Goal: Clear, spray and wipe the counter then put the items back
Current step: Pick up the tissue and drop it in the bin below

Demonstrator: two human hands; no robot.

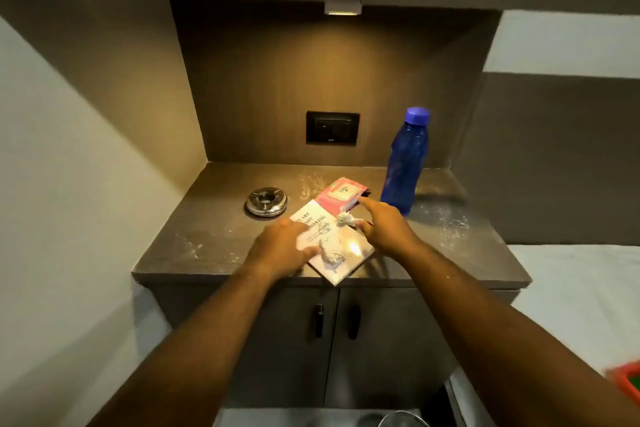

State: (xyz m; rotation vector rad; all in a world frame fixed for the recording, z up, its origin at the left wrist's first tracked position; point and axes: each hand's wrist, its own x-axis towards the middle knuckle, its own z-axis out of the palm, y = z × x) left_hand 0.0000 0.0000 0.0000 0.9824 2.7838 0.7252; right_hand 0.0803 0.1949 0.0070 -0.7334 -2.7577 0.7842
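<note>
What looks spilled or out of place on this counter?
White powdery specks lie scattered on the counter, mostly at its right side and behind the pink packet. The white book lies crooked, one corner past the front edge. The blue bottle stands upright.

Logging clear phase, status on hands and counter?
Left hand flat on book. Right hand pinching crumpled tissue. Pink pack, ashtray, blue bottle uncleared.

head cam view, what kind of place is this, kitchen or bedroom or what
Most likely a small bedroom or hotel-style room nook rather than a kitchen. The dark counter sits in a recess with cabinets above and below, it carries a book, a blue bottle and a metal ashtray, and white bedding lies to the right.
</note>
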